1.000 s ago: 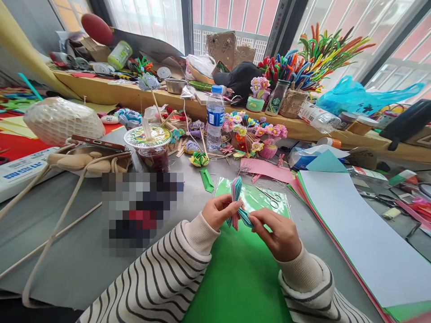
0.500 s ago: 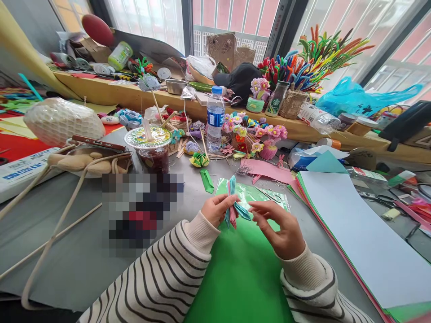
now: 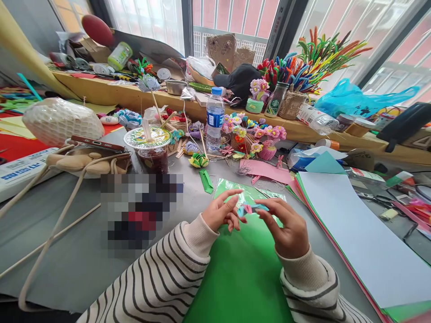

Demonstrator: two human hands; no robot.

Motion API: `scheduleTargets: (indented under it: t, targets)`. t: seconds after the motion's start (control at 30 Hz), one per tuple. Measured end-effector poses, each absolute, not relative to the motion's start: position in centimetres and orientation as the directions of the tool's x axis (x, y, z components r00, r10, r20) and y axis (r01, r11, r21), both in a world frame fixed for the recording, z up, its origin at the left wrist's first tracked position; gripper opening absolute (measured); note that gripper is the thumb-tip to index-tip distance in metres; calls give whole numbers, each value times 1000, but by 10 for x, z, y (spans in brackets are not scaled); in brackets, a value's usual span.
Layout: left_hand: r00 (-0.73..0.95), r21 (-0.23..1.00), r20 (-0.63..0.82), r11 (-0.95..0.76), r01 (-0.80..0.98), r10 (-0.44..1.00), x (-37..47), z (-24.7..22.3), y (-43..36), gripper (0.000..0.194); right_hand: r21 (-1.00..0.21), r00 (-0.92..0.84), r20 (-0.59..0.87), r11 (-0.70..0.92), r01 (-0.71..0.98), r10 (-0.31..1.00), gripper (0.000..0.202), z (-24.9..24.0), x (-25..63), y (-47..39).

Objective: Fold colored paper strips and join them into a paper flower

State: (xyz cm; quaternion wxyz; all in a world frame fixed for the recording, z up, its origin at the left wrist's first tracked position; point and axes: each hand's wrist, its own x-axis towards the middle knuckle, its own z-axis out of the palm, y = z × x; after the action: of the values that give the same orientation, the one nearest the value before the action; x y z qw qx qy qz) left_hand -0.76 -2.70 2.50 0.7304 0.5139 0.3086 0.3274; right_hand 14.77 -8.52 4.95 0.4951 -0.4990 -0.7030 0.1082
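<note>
Over the green sheet (image 3: 245, 273) I hold a small pleated piece of light-blue and pink folded paper (image 3: 248, 208). The thumb and fingertips of my right hand (image 3: 289, 229) pinch its right end. Close at its left end is my left hand (image 3: 220, 213), with thumb and index finger apart and the lower fingers loosely bent. Whether those lower fingers touch the paper I cannot tell. Beneath the hands lies a clear plastic packet (image 3: 232, 187) with green in it. Beyond it is a folded green paper strip (image 3: 206, 181).
A stack of large paper sheets (image 3: 363, 233) lies on the right, white on top. To the left stand a lidded drink cup (image 3: 151, 157) and a bag with cords (image 3: 87, 163). A water bottle (image 3: 214, 119) and handmade flowers (image 3: 269, 134) stand behind. Scissors (image 3: 377, 197) lie far right.
My right hand has closed on the folded paper, which has turned from upright to lying sideways. My left hand's thumb and index finger have opened away from it.
</note>
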Motion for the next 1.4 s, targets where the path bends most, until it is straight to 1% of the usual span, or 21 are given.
scheduleTargets:
  t: [0.03,0.07,0.1,0.13,0.17,0.2,0.27,0.37,0.43,0.53,0.67,0.77,0.87,0.97,1.07,1.13,1.2,1.27,1.3,1.4]
  targets:
    - [578,981,-44,144,-127,815,-9,25,-28,52,-690,42,562,440,575,826,15,49,149,-84]
    - [534,996,64,-18,-92,843,-10,25,-28,45,-736,82,530,409,540,844,14,47,150,-84]
    - [491,982,184,-183,-52,851,-10,24,-29,38,-779,116,495,382,497,861,14,46,151,-83]
    - [468,946,292,-325,-12,834,-10,24,-29,36,-817,141,464,360,451,874,14,45,151,-82]
    - [462,903,371,-428,21,805,-9,24,-30,36,-845,157,436,343,410,886,14,45,151,-81]
    - [471,868,418,-494,43,776,-8,24,-30,36,-866,163,410,327,378,897,14,45,150,-80]
    - [502,840,441,-539,60,744,-6,24,-30,33,-891,142,365,302,339,920,15,45,148,-79]
    - [505,843,420,-530,90,754,-3,24,-31,23,-909,99,316,272,315,944,16,47,144,-79]
    - [503,853,393,-509,114,770,-3,24,-32,21,-917,110,302,257,306,947,16,47,143,-79]
    - [498,899,331,-429,93,802,-3,25,-33,22,-929,144,276,226,291,950,17,45,143,-78]
    - [459,964,231,-265,9,858,-3,24,-34,25,-956,187,210,162,243,960,21,41,143,-74]
    - [446,985,160,-169,-20,881,-2,21,-33,27,-971,200,161,119,207,966,24,38,142,-71]
    - [451,995,102,-99,-31,887,-1,20,-32,29,-967,217,147,94,237,965,26,36,141,-69]
    - [452,998,60,-48,-38,890,0,20,-32,30,-935,273,227,131,330,935,25,35,142,-70]
    - [452,999,28,-7,-47,892,-1,22,-32,30,-867,319,403,247,432,858,25,35,142,-73]
    - [454,998,19,7,-55,891,-1,22,-33,30,-782,277,524,326,532,805,21,37,143,-75]
    - [452,998,25,1,-57,892,-1,22,-33,29,-677,194,611,380,631,767,14,39,142,-76]
    - [450,999,37,-16,-52,892,-1,21,-33,29,-595,127,656,405,694,744,9,41,141,-76]
    - [449,999,43,-23,-49,892,-1,21,-33,29,-572,112,666,409,711,737,8,42,141,-77]
    - [441,998,59,-40,-52,895,-1,21,-33,29,-557,118,673,396,730,730,10,42,140,-76]
